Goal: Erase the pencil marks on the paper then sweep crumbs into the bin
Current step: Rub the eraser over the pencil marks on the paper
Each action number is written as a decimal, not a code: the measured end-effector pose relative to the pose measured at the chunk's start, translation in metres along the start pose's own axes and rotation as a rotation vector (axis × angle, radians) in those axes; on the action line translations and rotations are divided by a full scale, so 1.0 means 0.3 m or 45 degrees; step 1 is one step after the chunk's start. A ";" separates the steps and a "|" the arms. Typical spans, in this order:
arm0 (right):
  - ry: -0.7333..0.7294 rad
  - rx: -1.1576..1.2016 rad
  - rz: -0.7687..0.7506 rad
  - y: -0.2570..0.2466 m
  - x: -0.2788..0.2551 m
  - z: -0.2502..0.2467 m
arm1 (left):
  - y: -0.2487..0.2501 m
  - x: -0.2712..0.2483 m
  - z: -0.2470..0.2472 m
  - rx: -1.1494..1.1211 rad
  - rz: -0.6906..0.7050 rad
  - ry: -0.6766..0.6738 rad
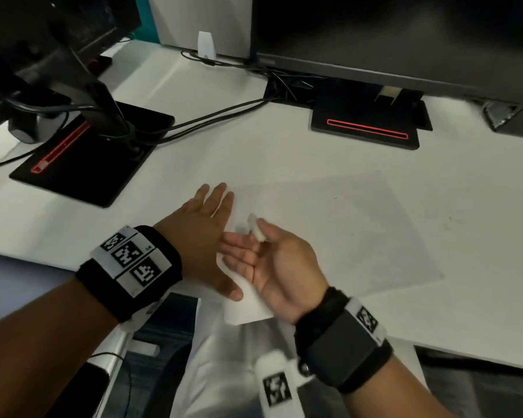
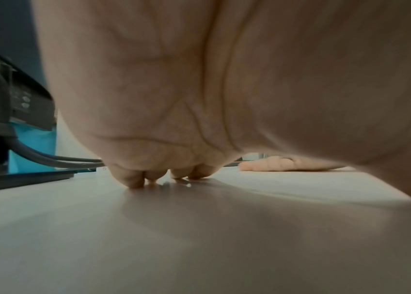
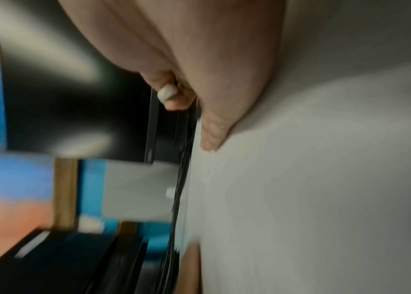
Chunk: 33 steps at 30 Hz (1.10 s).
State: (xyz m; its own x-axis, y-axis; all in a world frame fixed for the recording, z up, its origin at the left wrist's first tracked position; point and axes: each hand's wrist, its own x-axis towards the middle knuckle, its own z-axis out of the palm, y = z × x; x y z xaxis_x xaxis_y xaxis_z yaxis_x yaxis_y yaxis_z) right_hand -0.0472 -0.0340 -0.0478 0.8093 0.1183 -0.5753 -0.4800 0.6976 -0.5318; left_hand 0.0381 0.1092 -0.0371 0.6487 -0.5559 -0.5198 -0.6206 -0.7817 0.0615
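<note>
Right hand (image 1: 280,260), turned palm-up, pinches a small white eraser (image 1: 256,228) above the paper (image 1: 329,224); left hand (image 1: 200,233) lies flat, fingers spread, pinning it to the desk (image 1: 224,152). Likely between rubbing strokes; next, lower the eraser onto any remaining marks.

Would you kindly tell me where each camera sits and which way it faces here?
Head: looks forward and down over the desk at both forearms, left hand flat on the paper.
Left wrist: under the palm, low along the desk; fingertips touch down.
Right wrist: tilted sideways, blurred, toward the monitors; fingers pinch the eraser.
Shared: eraser, head and right wrist.
</note>
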 end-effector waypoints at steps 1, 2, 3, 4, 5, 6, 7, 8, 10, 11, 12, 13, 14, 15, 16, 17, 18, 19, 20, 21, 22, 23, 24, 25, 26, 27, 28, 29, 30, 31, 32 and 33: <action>0.023 0.013 0.010 -0.015 0.023 0.001 | -0.002 -0.003 -0.001 -0.001 -0.003 -0.006; 0.049 0.062 -0.021 -0.047 0.050 -0.017 | -0.002 -0.008 -0.002 -0.009 -0.005 -0.008; 0.104 0.142 -0.105 -0.092 0.068 -0.043 | -0.003 -0.011 -0.003 -0.021 -0.007 -0.002; 0.190 0.262 -0.237 -0.144 0.087 -0.083 | -0.006 -0.011 -0.002 -0.035 -0.007 0.006; 0.288 0.383 -0.386 -0.194 0.093 -0.124 | -0.007 -0.011 -0.002 -0.050 -0.007 0.006; 0.382 0.475 -0.525 -0.237 0.085 -0.167 | -0.008 -0.012 0.000 -0.062 -0.003 0.002; 0.476 0.548 -0.638 -0.273 0.064 -0.203 | -0.009 -0.010 0.002 -0.065 0.001 0.002; 0.528 0.607 -0.709 -0.303 0.034 -0.231 | -0.011 -0.008 0.004 -0.063 0.002 0.003; 0.485 0.666 -0.760 -0.303 -0.029 -0.223 | -0.008 -0.007 0.004 -0.063 0.008 -0.008; 0.403 0.655 -0.734 -0.267 -0.045 -0.187 | -0.005 -0.004 0.004 -0.057 0.011 -0.018; 0.301 0.616 -0.657 -0.218 -0.048 -0.145 | 0.000 -0.002 0.002 -0.044 0.011 -0.029; 0.189 0.535 -0.531 -0.159 -0.038 -0.102 | 0.004 0.001 0.000 -0.022 0.007 -0.040; 0.086 0.405 -0.384 -0.100 -0.015 -0.064 | 0.007 0.004 -0.001 0.003 -0.003 -0.046; 0.014 0.284 -0.251 -0.059 0.008 -0.036 | 0.009 0.008 -0.004 0.028 -0.017 -0.052; 0.013 0.209 -0.165 -0.044 0.034 -0.026 | 0.010 0.010 -0.006 0.048 -0.029 -0.062; 0.049 0.181 -0.134 -0.058 0.058 -0.031 | 0.011 0.010 -0.007 0.056 -0.038 -0.076; 0.092 0.202 -0.165 -0.099 0.080 -0.058 | 0.011 0.008 -0.009 0.052 -0.042 -0.089; 0.151 0.248 -0.246 -0.158 0.092 -0.094 | 0.010 0.005 -0.011 0.041 -0.042 -0.096; 0.224 0.325 -0.349 -0.225 0.097 -0.143 | 0.009 0.002 -0.014 0.025 -0.041 -0.102; 0.293 0.418 -0.455 -0.293 0.094 -0.201 | 0.008 -0.002 -0.016 0.010 -0.041 -0.111; 0.366 0.491 -0.563 -0.355 0.073 -0.256 | 0.008 -0.005 -0.018 0.001 -0.043 -0.120; 0.453 0.534 -0.659 -0.405 0.043 -0.300 | 0.010 -0.006 -0.019 -0.004 -0.046 -0.124; 0.532 0.572 -0.728 -0.442 0.007 -0.334 | 0.011 -0.007 -0.021 -0.005 -0.049 -0.130; 0.553 0.603 -0.768 -0.466 -0.032 -0.352 | 0.013 -0.007 -0.022 -0.007 -0.052 -0.138; 0.504 0.608 -0.784 -0.471 -0.064 -0.350 | 0.015 -0.005 -0.024 -0.009 -0.055 -0.144; 0.417 0.599 -0.762 -0.453 -0.082 -0.327 | 0.016 -0.002 -0.027 -0.009 -0.059 -0.150; 0.317 0.566 -0.691 -0.411 -0.088 -0.297 | 0.019 -0.001 -0.030 -0.006 -0.062 -0.160; 0.197 0.520 -0.560 -0.353 -0.087 -0.263 | 0.021 0.001 -0.033 -0.001 -0.063 -0.170; 0.088 0.440 -0.400 -0.288 -0.084 -0.226 | 0.023 0.002 -0.035 0.005 -0.066 -0.179; 0.018 0.308 -0.242 -0.227 -0.076 -0.199 | 0.024 0.003 -0.037 0.008 -0.068 -0.184; -0.011 0.179 -0.110 -0.184 -0.071 -0.185 | 0.024 0.002 -0.038 0.010 -0.069 -0.184; -0.003 0.108 -0.057 -0.169 -0.063 -0.195 | 0.022 0.001 -0.038 0.008 -0.070 -0.183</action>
State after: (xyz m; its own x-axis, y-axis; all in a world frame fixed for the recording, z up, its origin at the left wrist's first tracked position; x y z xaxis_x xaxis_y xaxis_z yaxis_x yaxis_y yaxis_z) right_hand -0.0580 -0.1127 -0.0463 0.8301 0.0875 -0.5506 -0.4132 0.7597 -0.5022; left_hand 0.0393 0.1005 -0.0271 0.6125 -0.4658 -0.6387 -0.5888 -0.8079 0.0246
